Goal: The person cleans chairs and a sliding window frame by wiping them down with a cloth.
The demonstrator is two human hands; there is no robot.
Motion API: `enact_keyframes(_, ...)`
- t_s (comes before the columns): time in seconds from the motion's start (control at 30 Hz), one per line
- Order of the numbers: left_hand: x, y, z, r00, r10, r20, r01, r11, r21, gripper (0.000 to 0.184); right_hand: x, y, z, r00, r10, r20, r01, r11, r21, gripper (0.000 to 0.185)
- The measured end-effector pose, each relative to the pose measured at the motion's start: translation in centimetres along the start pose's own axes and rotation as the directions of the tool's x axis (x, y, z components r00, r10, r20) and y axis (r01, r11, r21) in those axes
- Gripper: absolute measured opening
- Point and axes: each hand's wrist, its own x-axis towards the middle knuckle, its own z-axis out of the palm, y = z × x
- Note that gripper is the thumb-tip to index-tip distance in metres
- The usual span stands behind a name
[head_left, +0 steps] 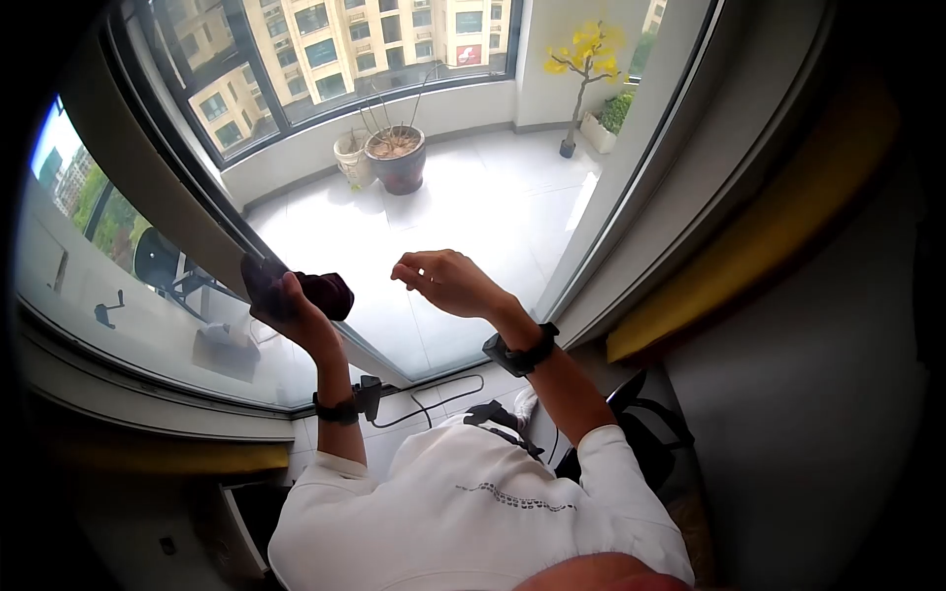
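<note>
My left hand [301,322] is raised on the left, closed around a bunched dark maroon cloth [328,295]. The cloth is beside the frame edge of the glass door [222,286]; whether it touches the glass I cannot tell. My right hand [441,281] hangs in the air to the right of the cloth, in front of the bright doorway. Its fingers are loosely bent and a little apart, with nothing visible in them. Each wrist wears a black strap with a small box, the left one [347,402] and the right one [522,352].
Beyond the doorway lies a pale tiled balcony floor [473,207] with a dark plant pot [399,172], a lighter pot [352,163] and a yellow-flowered small tree [581,74]. A black cable [434,404] runs over the floor near my feet. Yellow curtain fabric [729,266] hangs at right.
</note>
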Motion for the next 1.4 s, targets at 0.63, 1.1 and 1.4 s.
enact_keyframes(0.63, -8.7, 2.1, 10.6, 0.369, 0.216, 0.904, -0.627, 0.776, 0.070, 0.049, -7.9, 8.7, -5.0, 0.957, 0.083, -0.278, 0.059, 0.882, 0.468, 0.044)
enact_keyframes(1.1, 11.5, -5.0, -7.4, 0.821, 0.424, 0.383, -0.534, 0.328, 0.779, 0.060, -8.3, 8.3, -16.0, 0.352, 0.236, -0.906, 0.588, 0.697, 0.410, 0.042)
enact_keyframes(1.4, 11.3, -6.7, -6.2, 0.868, 0.434, 0.241, -0.492, 0.684, 0.540, 0.050, 6.1, -1.3, 7.4, 0.861, -0.496, -0.113, 0.375, 0.770, -0.516, 0.061)
